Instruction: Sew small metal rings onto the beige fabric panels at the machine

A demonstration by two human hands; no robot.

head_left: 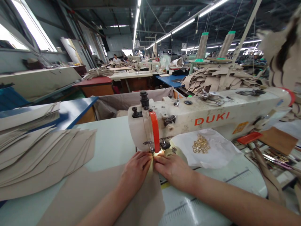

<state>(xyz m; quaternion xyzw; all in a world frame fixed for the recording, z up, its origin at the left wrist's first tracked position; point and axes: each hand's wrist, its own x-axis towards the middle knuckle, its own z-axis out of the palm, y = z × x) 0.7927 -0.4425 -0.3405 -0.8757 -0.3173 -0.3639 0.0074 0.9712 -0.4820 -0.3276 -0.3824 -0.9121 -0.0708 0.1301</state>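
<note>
Fabric [94, 192] lies beneath left hand [136, 167], reaching fingertips [157, 159] of right hand [176, 170].

From my remote seat I see both my bare arms reaching forward and converging. My left forearm [105, 205] rises from the bottom edge and slants up to the right; my right forearm [230, 195] comes in from the lower right corner at a flatter slant. The left grip [137, 164] and the right grip [173, 171] are palm-down, fingers bent and angled inward, their tips nearly meeting. Whether either one pinches or merely presses, I cannot tell; the fingertips' undersides are hidden from me.
</note>
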